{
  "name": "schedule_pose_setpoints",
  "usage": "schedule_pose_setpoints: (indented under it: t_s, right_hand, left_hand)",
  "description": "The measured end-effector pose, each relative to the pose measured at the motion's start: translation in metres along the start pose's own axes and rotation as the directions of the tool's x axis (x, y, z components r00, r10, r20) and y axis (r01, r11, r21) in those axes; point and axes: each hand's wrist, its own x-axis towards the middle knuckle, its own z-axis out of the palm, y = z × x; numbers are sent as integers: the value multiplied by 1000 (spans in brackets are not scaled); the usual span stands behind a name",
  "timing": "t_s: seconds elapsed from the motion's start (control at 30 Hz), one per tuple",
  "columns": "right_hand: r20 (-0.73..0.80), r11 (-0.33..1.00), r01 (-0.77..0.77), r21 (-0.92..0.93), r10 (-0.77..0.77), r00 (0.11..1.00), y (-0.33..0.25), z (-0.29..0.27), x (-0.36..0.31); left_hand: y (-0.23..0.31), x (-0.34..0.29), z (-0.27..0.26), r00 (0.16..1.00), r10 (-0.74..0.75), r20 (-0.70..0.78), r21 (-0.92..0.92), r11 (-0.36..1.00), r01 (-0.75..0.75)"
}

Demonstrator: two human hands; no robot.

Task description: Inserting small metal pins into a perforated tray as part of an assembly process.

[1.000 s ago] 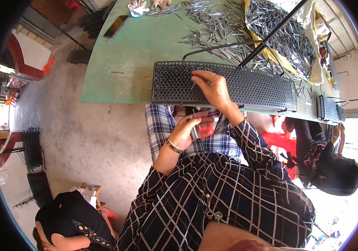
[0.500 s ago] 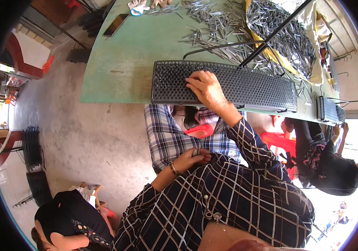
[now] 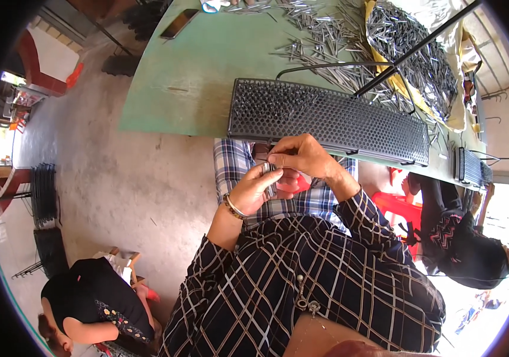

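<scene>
My left hand holds a small bundle of thin metal pins over my lap, just below the table edge. My right hand has its fingertips pinched on the top of that bundle. A long black perforated rack with pins standing in its holes lies on the green table, right above both hands.
Loose metal pins and a heap of them on yellow cloth cover the far table. A second rack lies at right. A phone lies far left. One person crouches lower left, another sits at right.
My right hand left the rack and came down to my lap. My left hand rose to meet it with the bundle of pins.
</scene>
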Motion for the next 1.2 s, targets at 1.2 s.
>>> schedule_pose_setpoints:
  t_s: [1.2]
  right_hand:
    - [-62, 380, 356, -854, -753, 655, -6, 26, 83]
  left_hand:
    - [-4, -8, -23, 989, 140, -54, -202, 968, -148]
